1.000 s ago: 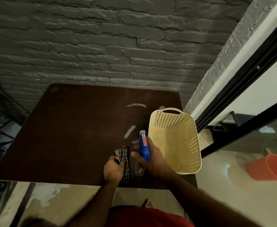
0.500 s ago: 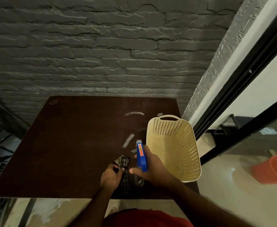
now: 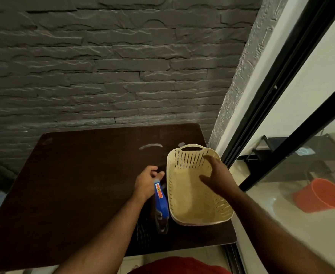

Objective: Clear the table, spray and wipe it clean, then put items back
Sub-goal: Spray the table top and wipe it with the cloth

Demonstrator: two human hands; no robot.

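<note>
Left grip (image 3: 146,180): loosely curled, holding nothing, beside spray bottle (image 3: 160,202).
Right grip (image 3: 216,176): fingers spread above perforated basket (image 3: 190,204).
Basket: table (image 3: 73,184), 3 o'clock side.

Plenty of open bench on the left, right side pretty crowded

The right edge of the bench (image 3: 63,184) is taken up by the cream basket (image 3: 194,202), with the blue spray bottle (image 3: 161,202) laid just beside its left wall, so only a thin gap is left there. The far edge is boxed in by the stone wall (image 3: 103,76), and the right by a black door frame (image 3: 265,107). The basket's open mouth is partly blocked by the right hand (image 3: 216,177).
</note>
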